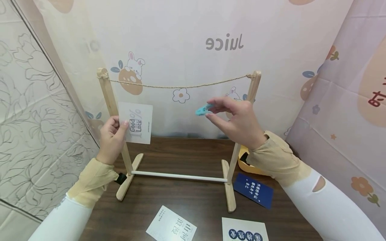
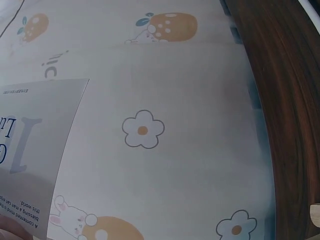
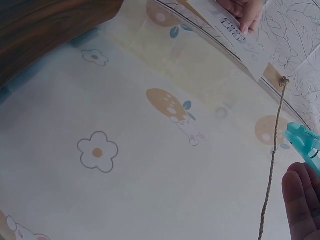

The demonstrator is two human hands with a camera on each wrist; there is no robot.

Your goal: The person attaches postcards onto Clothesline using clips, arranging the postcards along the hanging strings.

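On the left, my left hand (image 1: 113, 139) pinches the edge of a white card (image 1: 144, 129) printed "Good Luck", held upright in front of the left post. The same card (image 2: 35, 145) fills the left side of the left wrist view. My right hand (image 1: 238, 120) holds a light-blue clothespin (image 1: 203, 109) between thumb and fingers, below the rope. The clothespin (image 3: 302, 142) also appears at the right edge of the right wrist view. A thin twine rope (image 1: 181, 87) sags between the two posts of a wooden stand (image 1: 254, 87); neither the card nor the clothespin touches it.
A white rod (image 1: 179, 175) joins the stand's feet. On the dark wooden table (image 1: 181, 154) lie a grey-white card (image 1: 172, 224), a white card with blue circles (image 1: 244, 229) and a navy card (image 1: 253, 190). A yellow container (image 1: 251, 167) sits behind my right wrist.
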